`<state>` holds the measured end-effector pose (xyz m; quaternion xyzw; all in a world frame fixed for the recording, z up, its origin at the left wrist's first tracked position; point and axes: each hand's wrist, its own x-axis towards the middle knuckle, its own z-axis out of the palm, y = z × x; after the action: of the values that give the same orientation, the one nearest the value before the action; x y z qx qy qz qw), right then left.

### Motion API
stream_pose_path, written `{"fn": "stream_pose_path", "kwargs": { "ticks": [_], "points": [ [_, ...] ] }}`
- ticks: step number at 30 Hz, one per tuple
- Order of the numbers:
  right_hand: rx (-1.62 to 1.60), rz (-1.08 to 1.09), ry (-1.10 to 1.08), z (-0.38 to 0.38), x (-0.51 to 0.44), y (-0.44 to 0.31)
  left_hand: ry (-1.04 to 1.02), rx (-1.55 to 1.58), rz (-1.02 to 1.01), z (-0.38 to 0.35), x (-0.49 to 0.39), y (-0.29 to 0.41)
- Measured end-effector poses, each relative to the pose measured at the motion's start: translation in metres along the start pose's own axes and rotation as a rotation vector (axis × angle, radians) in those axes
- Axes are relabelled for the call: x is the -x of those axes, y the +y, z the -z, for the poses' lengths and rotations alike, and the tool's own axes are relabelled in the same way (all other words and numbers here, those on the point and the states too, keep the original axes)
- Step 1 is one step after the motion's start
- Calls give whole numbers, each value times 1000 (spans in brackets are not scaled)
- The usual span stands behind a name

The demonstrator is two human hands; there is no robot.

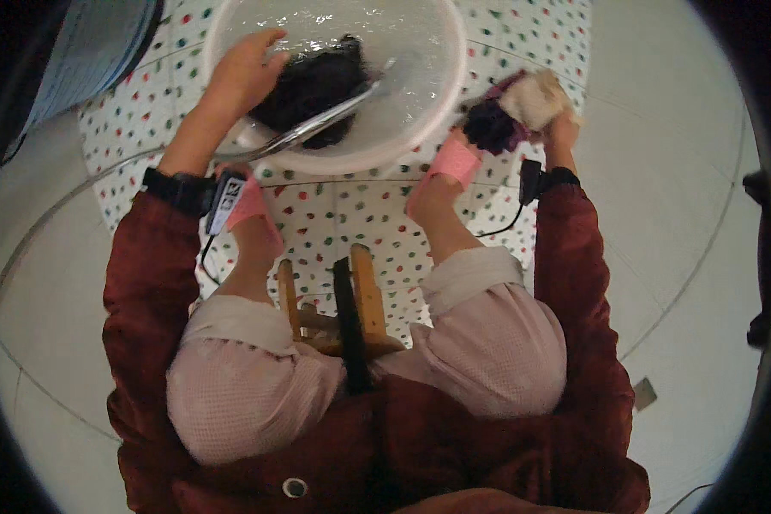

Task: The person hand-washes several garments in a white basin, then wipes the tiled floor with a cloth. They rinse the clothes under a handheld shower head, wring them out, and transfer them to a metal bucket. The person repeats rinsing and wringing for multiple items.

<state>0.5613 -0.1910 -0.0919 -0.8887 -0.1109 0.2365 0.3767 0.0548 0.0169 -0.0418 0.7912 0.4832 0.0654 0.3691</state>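
A large white plastic basin of water stands on the floor in front of me. Dark wet cloth lies in it, bunched up left of the middle. Over the basin's left side is my left hand, its fingers apart and nothing in its grasp, beside the dark cloth. A shiny shower wand on a hose rests across the near rim, its tip over the water. To the right of the basin, my right hand grips a bundle of beige and dark purple cloth, slightly blurred.
Pink slippers are on my feet, on a spotted floor mat. A wooden stool shows between my legs. The grey hose curves across the left floor. A blue striped container occupies the upper left.
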Motion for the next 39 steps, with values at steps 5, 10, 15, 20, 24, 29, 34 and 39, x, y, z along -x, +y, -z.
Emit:
{"fn": "stream_pose_path", "kwargs": {
  "ticks": [5,10,15,20,24,29,34,39],
  "points": [
    [172,85,-164,18,-27,23,6,-133,-104,-25,4,-12],
    [539,370,77,10,16,-2,-205,-164,-20,-42,-5,-20],
    [983,665,-4,-39,55,5,160,78,245,4,-24,-9],
    [885,434,-183,-4,37,-9,178,350,338,53,-23,4],
    [1023,365,-14,28,51,-33,357,-299,-63,30,-7,-5],
    [1140,749,190,21,78,-63,269,-198,9,-8,7,-14],
    [1104,1095,-165,-44,78,-45,-1,-81,265,-16,-3,-14],
    [1008,853,-81,-7,42,-27,58,651,360,26,-4,-6]
  ]
}}
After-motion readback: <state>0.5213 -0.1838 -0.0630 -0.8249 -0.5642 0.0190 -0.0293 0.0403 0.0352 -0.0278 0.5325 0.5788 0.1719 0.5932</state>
